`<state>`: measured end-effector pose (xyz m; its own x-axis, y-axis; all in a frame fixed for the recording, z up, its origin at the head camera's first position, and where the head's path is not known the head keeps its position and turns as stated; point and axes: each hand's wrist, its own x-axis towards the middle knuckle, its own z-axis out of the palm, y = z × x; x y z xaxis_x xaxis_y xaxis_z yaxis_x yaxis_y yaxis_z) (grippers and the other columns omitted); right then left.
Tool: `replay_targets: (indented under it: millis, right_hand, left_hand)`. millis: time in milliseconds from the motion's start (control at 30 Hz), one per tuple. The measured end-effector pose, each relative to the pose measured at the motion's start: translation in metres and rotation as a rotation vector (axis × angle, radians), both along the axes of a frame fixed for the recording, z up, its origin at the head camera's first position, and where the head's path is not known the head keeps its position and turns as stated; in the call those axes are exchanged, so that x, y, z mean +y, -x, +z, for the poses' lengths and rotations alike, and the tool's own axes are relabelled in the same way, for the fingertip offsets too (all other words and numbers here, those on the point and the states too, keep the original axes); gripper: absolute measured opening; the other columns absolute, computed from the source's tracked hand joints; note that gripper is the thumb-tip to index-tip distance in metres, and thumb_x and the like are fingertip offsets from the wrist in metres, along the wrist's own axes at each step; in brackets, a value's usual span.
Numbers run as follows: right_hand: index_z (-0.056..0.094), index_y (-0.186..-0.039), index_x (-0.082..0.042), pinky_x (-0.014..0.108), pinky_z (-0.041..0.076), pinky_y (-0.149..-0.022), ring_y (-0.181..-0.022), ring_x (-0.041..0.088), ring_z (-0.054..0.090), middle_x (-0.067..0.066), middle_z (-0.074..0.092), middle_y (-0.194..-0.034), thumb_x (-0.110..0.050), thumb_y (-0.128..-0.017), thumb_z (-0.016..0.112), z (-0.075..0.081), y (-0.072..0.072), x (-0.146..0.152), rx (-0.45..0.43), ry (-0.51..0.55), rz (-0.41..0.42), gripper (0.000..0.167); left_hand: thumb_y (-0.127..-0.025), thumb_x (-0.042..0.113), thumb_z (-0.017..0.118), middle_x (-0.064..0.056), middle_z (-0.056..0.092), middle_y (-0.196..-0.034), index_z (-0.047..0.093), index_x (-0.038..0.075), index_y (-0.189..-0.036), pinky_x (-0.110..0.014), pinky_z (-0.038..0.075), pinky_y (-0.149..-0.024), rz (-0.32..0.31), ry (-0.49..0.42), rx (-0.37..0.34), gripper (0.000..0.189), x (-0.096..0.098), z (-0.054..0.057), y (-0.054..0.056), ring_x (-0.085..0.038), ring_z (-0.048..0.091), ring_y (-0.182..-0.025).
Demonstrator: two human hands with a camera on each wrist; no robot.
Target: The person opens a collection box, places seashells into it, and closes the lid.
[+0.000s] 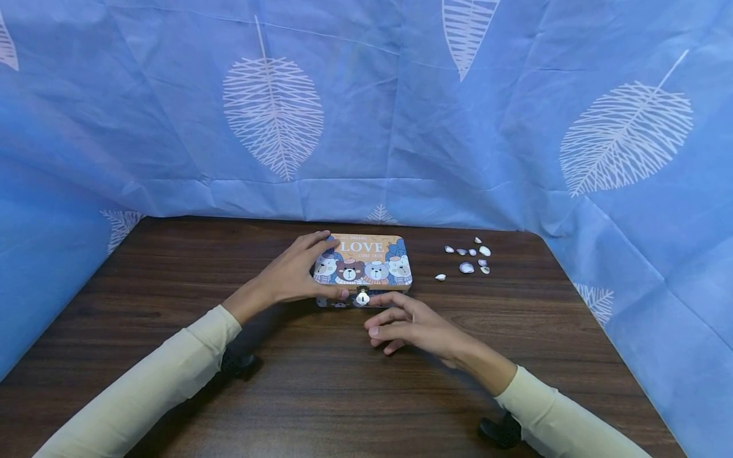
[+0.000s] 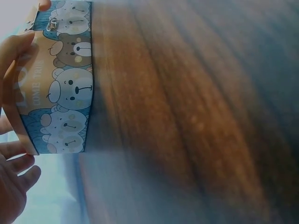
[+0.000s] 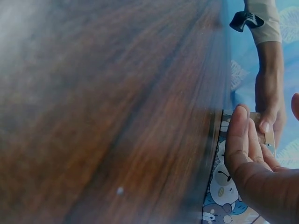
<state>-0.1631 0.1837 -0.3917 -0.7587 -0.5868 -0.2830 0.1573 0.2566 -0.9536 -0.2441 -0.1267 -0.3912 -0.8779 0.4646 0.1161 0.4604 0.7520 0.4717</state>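
Observation:
A small tin box (image 1: 375, 267) with cartoon bears and the word LOVE on its lid stands closed on the table. A metal latch (image 1: 363, 296) sits in the middle of its front. My left hand (image 1: 292, 267) grips the box's left end, thumb across the front beside the latch and fingers over the lid toward the back. Just right of the latch, my right hand (image 1: 409, 324) reaches in with its index fingertip close to the box front; contact is unclear. Its fingers are loosely extended and hold nothing. In the right wrist view these fingers (image 3: 238, 135) partly cover the box.
Several small pale shells (image 1: 466, 268) lie scattered on the dark wooden table (image 1: 343, 394) to the right of the box. A blue leaf-patterned cloth (image 1: 366, 127) hangs behind the table and along both sides.

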Motion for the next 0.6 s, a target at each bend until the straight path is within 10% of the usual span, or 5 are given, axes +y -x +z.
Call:
replay_targets:
  millis: [600]
  right_hand:
    - [0.040, -0.171, -0.009, 0.043, 0.068, -0.097, -0.117, 0.027, 0.079, 0.028, 0.068, -0.151, -0.023, -0.111, 0.072, 0.0055, -0.0001, 0.0003, 0.022, 0.001, 0.011, 0.070]
  left_hand:
    - [-0.085, 0.076, 0.085, -0.017, 0.033, -0.185, 0.050, 0.016, -0.172, -0.073, 0.038, -0.132, -0.018, 0.037, -0.005, 0.111, 0.0012, 0.0098, 0.0014, -0.045, 0.031, -0.172]
